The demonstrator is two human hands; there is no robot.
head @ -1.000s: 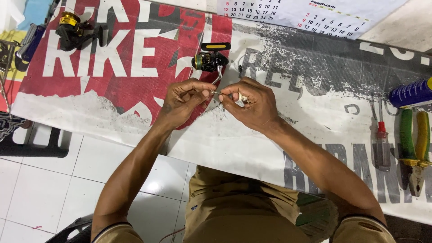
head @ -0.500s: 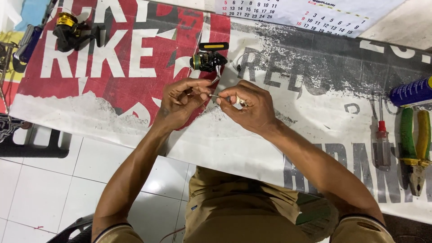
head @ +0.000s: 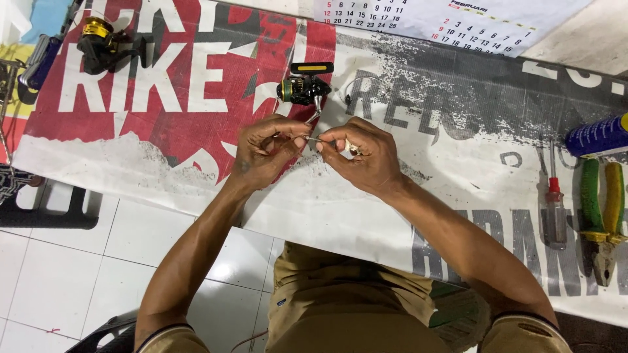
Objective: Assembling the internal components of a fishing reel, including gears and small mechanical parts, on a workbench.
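A thin silver metal pin (head: 313, 138) is pinched at each end between the fingertips of the left hand (head: 265, 151) and the right hand (head: 361, 157), level between them. Just beyond the hands, one black fishing reel (head: 302, 87) with a gold band is laid on the printed banner (head: 458, 163). A second reel (head: 101, 47) is seen far beyond the left hand. Well off the right hand lie one red-handled screwdriver (head: 555, 212) and one pair of green-handled pliers (head: 603, 216).
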